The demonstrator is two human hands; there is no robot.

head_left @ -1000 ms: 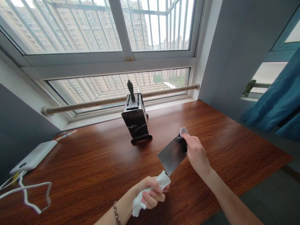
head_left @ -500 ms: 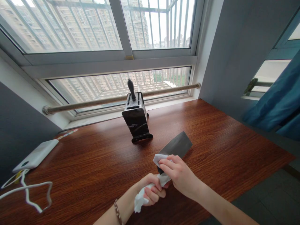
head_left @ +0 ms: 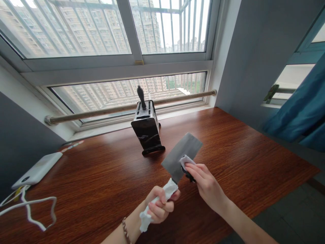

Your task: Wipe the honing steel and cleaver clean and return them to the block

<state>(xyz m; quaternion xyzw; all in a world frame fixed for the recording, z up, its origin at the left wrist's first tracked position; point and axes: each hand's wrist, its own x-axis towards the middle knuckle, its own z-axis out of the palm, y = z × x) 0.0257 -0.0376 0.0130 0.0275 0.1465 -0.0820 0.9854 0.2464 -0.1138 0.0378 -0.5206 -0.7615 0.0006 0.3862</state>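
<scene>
Left hand [head_left: 159, 206] fisted, fingers [head_left: 156, 214] curled; right hand [head_left: 208, 185] just beyond, fingertips [head_left: 190, 167] pinched, forearm outstretched.

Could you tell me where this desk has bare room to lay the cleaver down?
The desk is bare right of the knife block and between it and the power bank. The white cable crowds the near left corner.

A broad grey cleaver [head_left: 177, 154] slants above the table [head_left: 101, 169], white tissue [head_left: 185, 159] pressed on its blade.

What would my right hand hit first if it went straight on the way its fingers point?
The cleaver blade; the right hand presses a white tissue against it. Farther on, the knife block looks roughly in line, though depth is unclear.
</scene>
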